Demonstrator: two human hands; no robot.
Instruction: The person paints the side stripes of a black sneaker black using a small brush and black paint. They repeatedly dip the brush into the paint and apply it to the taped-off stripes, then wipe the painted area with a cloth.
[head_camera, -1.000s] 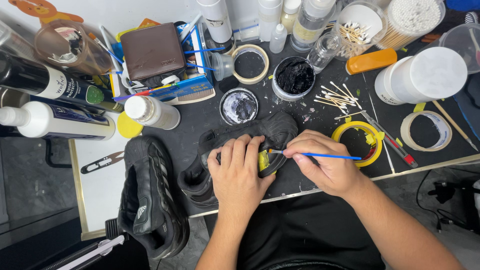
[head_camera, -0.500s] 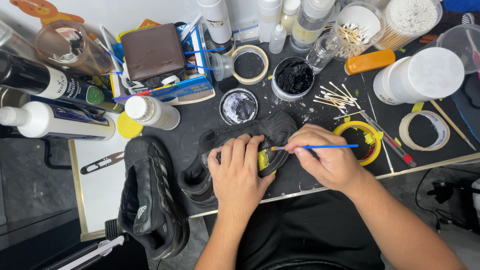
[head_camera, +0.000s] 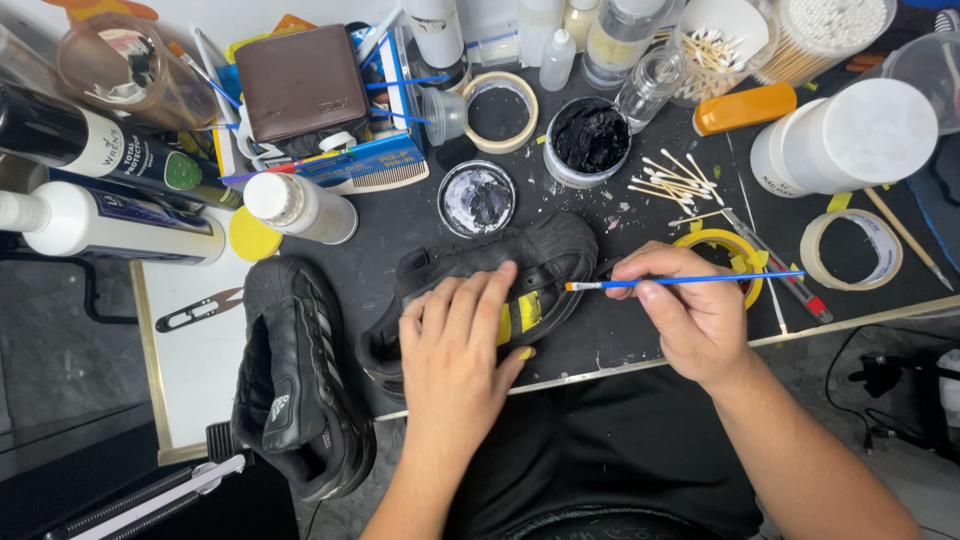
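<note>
A black sneaker (head_camera: 520, 255) lies on its side on the dark work mat, with yellow tape strips on its flank. My left hand (head_camera: 462, 335) presses flat on the shoe's middle and holds it down. My right hand (head_camera: 690, 310) grips a thin blue-handled paintbrush (head_camera: 700, 279), and the bristle tip touches the shoe's side near the toe. A second black sneaker (head_camera: 300, 375) sits to the left, partly hanging over the table's edge.
A jar of black paint (head_camera: 590, 140) and a small open tin (head_camera: 477, 199) stand behind the shoe. Tape rolls (head_camera: 850, 250), cotton swabs (head_camera: 680, 180), white bottles (head_camera: 300, 208), a brown wallet (head_camera: 300, 82) and a white tub (head_camera: 850, 140) crowd the table's back.
The brush tip has shifted slightly along the shoe's side. My left hand stays on the shoe.
</note>
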